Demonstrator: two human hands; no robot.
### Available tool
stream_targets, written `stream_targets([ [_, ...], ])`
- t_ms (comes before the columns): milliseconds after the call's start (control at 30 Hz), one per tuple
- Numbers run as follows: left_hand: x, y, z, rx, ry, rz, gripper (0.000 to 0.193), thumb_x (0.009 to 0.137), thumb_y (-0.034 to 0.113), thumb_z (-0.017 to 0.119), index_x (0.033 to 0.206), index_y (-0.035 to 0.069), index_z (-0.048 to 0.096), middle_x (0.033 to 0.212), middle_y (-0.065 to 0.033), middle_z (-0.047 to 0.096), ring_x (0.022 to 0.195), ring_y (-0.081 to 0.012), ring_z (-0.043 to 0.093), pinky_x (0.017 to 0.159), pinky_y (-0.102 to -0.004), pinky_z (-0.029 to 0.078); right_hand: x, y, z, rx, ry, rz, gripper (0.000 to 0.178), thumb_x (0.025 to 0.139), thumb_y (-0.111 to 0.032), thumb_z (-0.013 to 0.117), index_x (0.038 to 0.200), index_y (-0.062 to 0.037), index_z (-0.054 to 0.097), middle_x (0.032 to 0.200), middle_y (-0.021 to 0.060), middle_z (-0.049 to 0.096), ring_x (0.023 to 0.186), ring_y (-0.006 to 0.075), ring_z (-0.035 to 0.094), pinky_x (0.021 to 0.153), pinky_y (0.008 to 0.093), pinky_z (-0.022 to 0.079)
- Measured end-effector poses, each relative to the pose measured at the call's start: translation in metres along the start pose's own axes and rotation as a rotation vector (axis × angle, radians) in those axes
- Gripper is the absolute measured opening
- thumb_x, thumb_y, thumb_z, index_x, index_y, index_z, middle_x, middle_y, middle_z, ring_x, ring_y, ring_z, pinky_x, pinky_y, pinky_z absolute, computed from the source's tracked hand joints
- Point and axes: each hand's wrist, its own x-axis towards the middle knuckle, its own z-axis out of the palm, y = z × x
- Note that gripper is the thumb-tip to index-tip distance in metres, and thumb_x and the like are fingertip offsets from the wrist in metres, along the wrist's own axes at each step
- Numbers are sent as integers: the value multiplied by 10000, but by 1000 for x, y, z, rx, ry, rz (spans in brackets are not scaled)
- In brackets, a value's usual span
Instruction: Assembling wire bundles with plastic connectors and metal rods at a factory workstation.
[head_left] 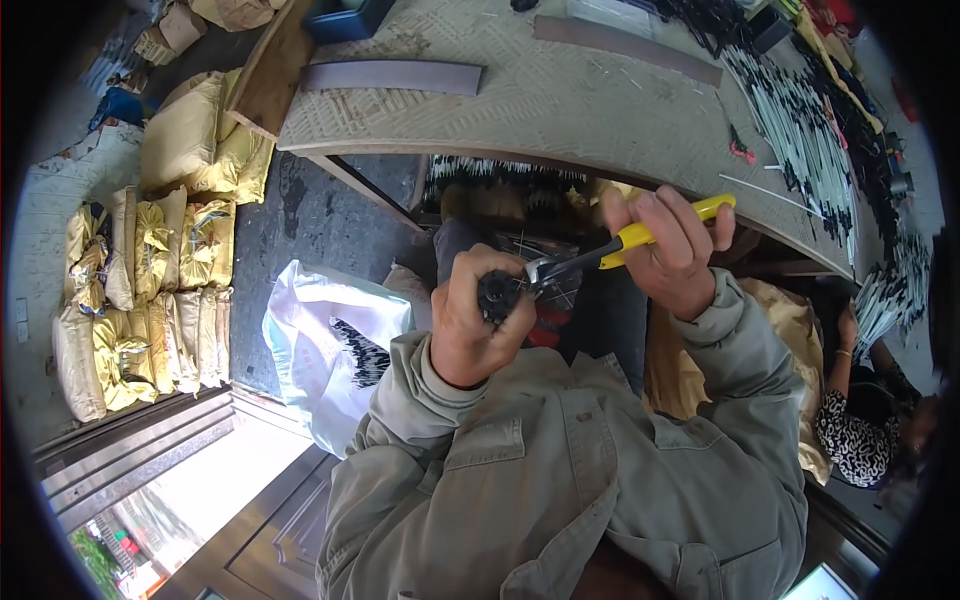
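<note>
My left hand (470, 325) is closed around a dark, round-ended bundle (497, 296), whose kind I cannot make out. Fingers of my right hand (672, 250) wrap the yellow handles of a pair of pliers (632, 238). The metal jaws meet the bundle's right side, beside my left thumb. Whether they grip anything there is too small to tell. Several thin wire-like strands show just below the jaws. Both hands are in front of my chest, above my lap and short of the table's near edge.
The patterned table (430, 125) carries two flat grey strips (395, 76) and a heap of pale rods with black ends (800, 130). On the floor at left are an open white bag (300, 320) and stacked brown packages (160, 335). Another person (860, 430) sits at right, holding similar rods.
</note>
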Motion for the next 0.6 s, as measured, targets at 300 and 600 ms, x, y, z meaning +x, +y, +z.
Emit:
stream_targets([
  [300,-1,8,-19,26,-146,-70,383,664,-67,608,1023,-12,485,808,-126,585,685,-221,599,634,-268,459,34,39,-49,913,-733,-34,472,657,-390,683,960,-37,597,948,89,538,800,256,559,672,337,454],
  [600,-2,-1,-19,-398,-490,-19,533,553,119,829,1005,-41,596,850,-119,633,725,-194,586,655,-282,445,-9,35,-43,2691,-1939,1013,430,945,-391,356,1089,0,460,725,154,620,491,176,585,449,259,488],
])
